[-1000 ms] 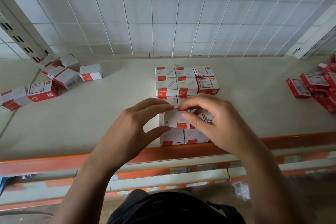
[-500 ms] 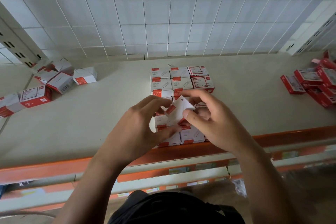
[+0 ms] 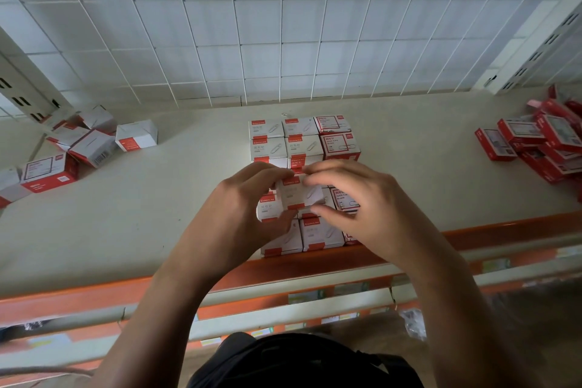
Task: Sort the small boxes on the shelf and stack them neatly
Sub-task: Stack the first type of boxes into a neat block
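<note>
nearest the camera, two bare arms are reaching over the orange front edge (image 3: 504,230) of the shelf (image 3: 157,205). the left hand (image 3: 239,214) and the right hand (image 3: 362,208) are both holding one small white box (image 3: 299,194) with red bands. each grip is pinching it, with fingertips on its far edge and a thumb on its near edge. the box is sitting just above the near rows of the neat block of boxes (image 3: 302,142) in the middle of the shelf, and it is looking lined up with them. it is probably light, stiff cardboard with paper clips inside, going by the drawing on the lids, so it is not needing a hard squeeze. pinching the edges is looking like the best hold, because pressing on the thin lid could dent it. putting it down softly is mattering too, since a bump could push its neighbours crooked. further off, a loose heap of white boxes (image 3: 91,142) is lying at the left, a heap of red boxes (image 3: 535,142) is lying at the right, and a white wire grid (image 3: 283,25) is standing behind them all.
</note>
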A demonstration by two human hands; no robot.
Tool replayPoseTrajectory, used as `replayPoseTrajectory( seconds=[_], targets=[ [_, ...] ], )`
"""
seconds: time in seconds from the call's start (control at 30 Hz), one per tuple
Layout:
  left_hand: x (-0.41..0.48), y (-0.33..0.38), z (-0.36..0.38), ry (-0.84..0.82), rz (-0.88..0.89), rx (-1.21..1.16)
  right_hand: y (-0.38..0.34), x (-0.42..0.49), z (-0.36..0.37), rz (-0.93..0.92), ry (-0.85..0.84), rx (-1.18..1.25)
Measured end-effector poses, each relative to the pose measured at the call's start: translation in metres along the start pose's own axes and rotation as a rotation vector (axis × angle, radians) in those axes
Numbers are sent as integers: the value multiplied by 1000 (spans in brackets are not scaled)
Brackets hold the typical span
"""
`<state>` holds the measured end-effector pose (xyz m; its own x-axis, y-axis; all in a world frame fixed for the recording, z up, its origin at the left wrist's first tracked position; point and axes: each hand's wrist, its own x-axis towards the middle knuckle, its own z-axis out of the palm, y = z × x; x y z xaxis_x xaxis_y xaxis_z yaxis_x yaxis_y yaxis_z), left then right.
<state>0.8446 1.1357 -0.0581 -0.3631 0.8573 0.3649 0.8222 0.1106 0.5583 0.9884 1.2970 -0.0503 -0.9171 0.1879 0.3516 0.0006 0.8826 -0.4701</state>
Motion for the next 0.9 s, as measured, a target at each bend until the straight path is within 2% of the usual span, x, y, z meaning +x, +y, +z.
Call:
replayPoseTrajectory(
  seconds=[0.57, 0.9],
  targets=[
    [6, -7, -1, 36, -66, 89, 24, 11, 4, 24, 56, -52],
    [16, -16, 8, 32, -4, 209, 35, 15, 7, 11, 46, -89]
  ],
)
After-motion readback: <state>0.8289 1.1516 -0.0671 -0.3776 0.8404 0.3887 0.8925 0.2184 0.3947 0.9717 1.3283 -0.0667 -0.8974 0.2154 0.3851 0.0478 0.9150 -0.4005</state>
